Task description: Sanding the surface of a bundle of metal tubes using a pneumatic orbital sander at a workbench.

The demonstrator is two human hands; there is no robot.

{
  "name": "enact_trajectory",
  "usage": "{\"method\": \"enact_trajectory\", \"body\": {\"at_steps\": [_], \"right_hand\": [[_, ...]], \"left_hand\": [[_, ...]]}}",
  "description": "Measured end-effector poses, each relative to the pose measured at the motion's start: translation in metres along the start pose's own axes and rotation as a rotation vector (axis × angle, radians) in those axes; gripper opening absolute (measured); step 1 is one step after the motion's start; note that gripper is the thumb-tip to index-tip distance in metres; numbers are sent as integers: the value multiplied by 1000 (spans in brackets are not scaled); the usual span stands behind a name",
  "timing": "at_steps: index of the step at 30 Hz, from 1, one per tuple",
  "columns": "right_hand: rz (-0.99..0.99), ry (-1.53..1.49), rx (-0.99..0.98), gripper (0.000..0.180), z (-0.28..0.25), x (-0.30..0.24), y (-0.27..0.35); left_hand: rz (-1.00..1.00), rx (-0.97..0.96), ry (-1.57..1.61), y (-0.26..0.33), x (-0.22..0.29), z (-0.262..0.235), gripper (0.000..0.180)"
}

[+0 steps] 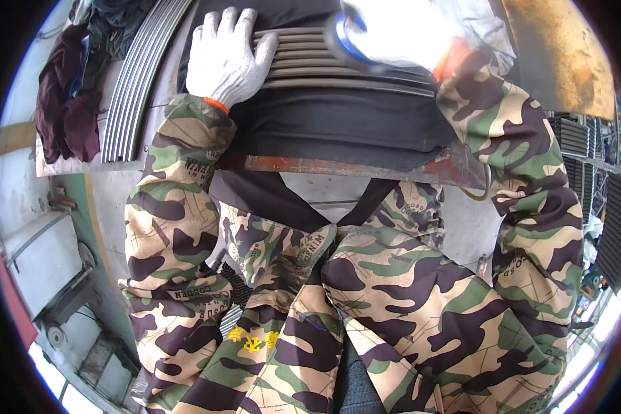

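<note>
My left hand (228, 61), in a white knit glove with an orange cuff, lies flat with its fingers spread at the left ends of a row of metal rods (310, 63). Several of these grey rods rest side by side on a black cloth (324, 117). Above their right part is my right hand (407, 38), also gloved in white, blurred and overexposed. A round blue-edged thing (348, 41) is held in it; its exact kind is not clear. The fingers of that hand barely show.
A second bundle of rods (141, 90) lies left of the cloth, beside dark crumpled clothing (69, 103). Crumpled white plastic (493, 34) and a rusty yellowish board (559, 55) are at the right. The table's worn front edge (352, 168) runs before me. Racks of rods (579, 145) stand farther right.
</note>
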State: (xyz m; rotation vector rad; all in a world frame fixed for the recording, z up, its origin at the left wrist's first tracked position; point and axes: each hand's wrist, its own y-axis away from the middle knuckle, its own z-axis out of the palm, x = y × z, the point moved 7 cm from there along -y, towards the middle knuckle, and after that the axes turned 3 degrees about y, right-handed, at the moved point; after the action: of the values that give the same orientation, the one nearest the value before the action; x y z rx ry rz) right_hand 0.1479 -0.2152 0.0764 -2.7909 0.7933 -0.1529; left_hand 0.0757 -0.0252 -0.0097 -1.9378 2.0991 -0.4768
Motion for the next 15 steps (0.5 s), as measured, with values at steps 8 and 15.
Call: {"method": "enact_trajectory", "body": {"at_steps": [8,15], "right_hand": [[-55,-59,60,21,12,-8,-17],[-29,-97,-64,23,8,-15,-8]], "left_hand": [[92,129,-28,5,4,-2,51],[29,20,-11,5,4,1,54]]}}
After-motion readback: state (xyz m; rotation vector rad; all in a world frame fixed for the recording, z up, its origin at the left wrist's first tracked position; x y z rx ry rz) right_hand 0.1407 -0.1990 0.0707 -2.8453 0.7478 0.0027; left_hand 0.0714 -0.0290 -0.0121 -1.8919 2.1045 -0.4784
